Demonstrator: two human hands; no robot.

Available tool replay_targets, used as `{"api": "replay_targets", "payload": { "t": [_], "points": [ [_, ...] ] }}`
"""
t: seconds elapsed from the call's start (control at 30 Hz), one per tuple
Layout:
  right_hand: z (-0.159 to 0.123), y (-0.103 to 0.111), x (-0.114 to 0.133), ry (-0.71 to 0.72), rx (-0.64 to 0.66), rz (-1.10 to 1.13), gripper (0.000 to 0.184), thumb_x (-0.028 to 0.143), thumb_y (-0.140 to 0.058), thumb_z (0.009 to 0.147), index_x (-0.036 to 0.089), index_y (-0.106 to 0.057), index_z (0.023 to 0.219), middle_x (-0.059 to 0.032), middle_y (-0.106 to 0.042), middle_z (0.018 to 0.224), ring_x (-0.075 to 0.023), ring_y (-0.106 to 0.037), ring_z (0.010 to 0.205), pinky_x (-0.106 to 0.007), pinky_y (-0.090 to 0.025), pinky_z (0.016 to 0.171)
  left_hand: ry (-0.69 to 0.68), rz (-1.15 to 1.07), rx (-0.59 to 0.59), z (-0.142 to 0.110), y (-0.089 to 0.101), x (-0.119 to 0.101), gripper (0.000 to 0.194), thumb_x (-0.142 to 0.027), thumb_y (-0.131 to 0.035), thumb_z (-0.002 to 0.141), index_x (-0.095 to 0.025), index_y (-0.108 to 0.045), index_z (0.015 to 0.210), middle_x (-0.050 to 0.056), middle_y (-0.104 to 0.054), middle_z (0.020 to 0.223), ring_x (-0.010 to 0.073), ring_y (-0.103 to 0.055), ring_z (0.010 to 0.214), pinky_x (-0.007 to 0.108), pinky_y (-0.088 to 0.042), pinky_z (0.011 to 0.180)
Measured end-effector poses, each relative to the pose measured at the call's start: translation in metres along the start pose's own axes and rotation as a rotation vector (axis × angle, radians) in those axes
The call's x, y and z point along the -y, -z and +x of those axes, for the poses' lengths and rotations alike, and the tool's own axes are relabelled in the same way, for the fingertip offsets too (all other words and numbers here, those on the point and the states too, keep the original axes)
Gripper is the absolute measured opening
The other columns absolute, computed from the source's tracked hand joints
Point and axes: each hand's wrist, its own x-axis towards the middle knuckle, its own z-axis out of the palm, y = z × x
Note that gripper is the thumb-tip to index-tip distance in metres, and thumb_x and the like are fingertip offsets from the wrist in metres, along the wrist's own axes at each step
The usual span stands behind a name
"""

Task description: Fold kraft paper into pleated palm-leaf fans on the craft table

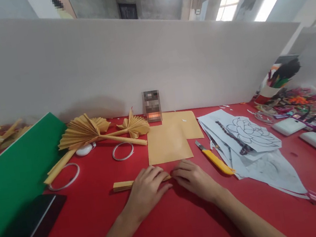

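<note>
A narrow strip of pleated tan paper [123, 185] lies crosswise on the red table [168, 231]. My left hand [148, 186] presses over its middle, with the fingers curled across the folds and the thumb along the near side. At the strip's right end, my right hand [192, 176] has its fingertips closed on the paper, and that end is mostly hidden. Just beyond both hands, flat tan paper sheets [169, 142] are spread out. Pleated paper fans [85, 134] with rolled handles rest at the back left. A yellow utility knife [217, 161] lies to the right of my right hand.
White rings of tape or wire [124, 158] sit at left, near a green board [20, 165] and a dark tablet-like slab [30, 234]. Printed drawings [251, 136] cover the right side, with craft clutter [299, 102] beyond. A white partition [94, 64] bounds the back.
</note>
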Motion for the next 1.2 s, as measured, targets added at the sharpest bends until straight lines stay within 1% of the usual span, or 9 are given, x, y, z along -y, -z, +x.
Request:
{"api": "replay_targets", "payload": {
  "t": [0.17,0.33,0.47,0.63,0.77,0.93,1.2],
  "points": [
    [0.000,-0.007,0.002,-0.091,-0.067,0.102,0.016,0.014,-0.055,0.102,0.020,-0.070,0.103,-0.0062,-0.070,0.099,-0.0204,-0.063,0.096,-0.033,-0.050,0.088,0.024,0.005,-0.021,0.001,-0.003,-0.005,0.020,-0.021,-0.051,0.107,-0.022,-0.069,0.100,0.002,-0.073,0.098,0.0205,-0.062,0.091,0.036,-0.042,0.083],
    [0.000,-0.008,0.008,-0.191,-0.096,0.220,0.013,0.015,-0.058,0.100,0.021,-0.070,0.099,-0.0041,-0.071,0.096,-0.0184,-0.064,0.092,-0.029,-0.049,0.085,0.048,-0.044,-0.037,0.003,0.002,-0.009,0.017,-0.020,-0.052,0.106,-0.022,-0.068,0.100,0.001,-0.074,0.097,0.0205,-0.062,0.090,0.037,-0.038,0.080],
    [0.001,-0.003,0.017,-0.233,-0.140,0.381,0.016,0.022,-0.056,0.102,0.020,-0.071,0.096,-0.0042,-0.071,0.094,-0.0169,-0.065,0.088,-0.027,-0.050,0.080,0.040,-0.139,-0.100,0.006,0.009,-0.012,0.017,-0.019,-0.053,0.104,-0.023,-0.068,0.098,0.000,-0.075,0.093,0.0190,-0.063,0.086,0.036,-0.037,0.079],
    [0.005,0.001,0.024,-0.310,-0.190,0.476,0.017,0.029,-0.058,0.101,0.020,-0.070,0.093,-0.0029,-0.071,0.089,-0.0162,-0.065,0.081,-0.027,-0.050,0.076,0.059,-0.213,-0.168,0.007,0.017,-0.016,0.017,-0.019,-0.055,0.103,-0.024,-0.069,0.096,-0.001,-0.075,0.090,0.0174,-0.063,0.082,0.036,-0.037,0.079],
    [0.007,-0.002,0.026,-0.353,-0.203,0.538,0.020,0.033,-0.058,0.101,0.019,-0.069,0.092,-0.0028,-0.071,0.087,-0.0162,-0.063,0.078,-0.028,-0.050,0.074,0.074,-0.232,-0.165,0.007,0.019,-0.017,0.018,-0.020,-0.053,0.104,-0.024,-0.069,0.097,-0.001,-0.074,0.089,0.0171,-0.063,0.081,0.036,-0.038,0.080],
    [0.007,-0.004,0.028,-0.413,-0.203,0.634,0.026,0.040,-0.060,0.100,0.018,-0.069,0.090,-0.0027,-0.071,0.085,-0.0161,-0.062,0.078,-0.027,-0.049,0.073,0.105,-0.265,-0.145,0.005,0.016,-0.016,0.018,-0.023,-0.050,0.106,-0.024,-0.067,0.098,0.001,-0.073,0.091,0.0182,-0.063,0.084,0.036,-0.041,0.082],
    [0.008,-0.008,0.029,-0.447,-0.213,0.917,0.036,0.053,-0.067,0.095,0.017,-0.067,0.088,-0.0015,-0.065,0.079,-0.0149,-0.060,0.073,-0.026,-0.051,0.071,0.094,-0.298,-0.156,0.004,0.017,-0.016,0.017,-0.023,-0.049,0.106,-0.024,-0.063,0.097,0.000,-0.070,0.091,0.0180,-0.061,0.084,0.035,-0.041,0.082]
  ]
}}
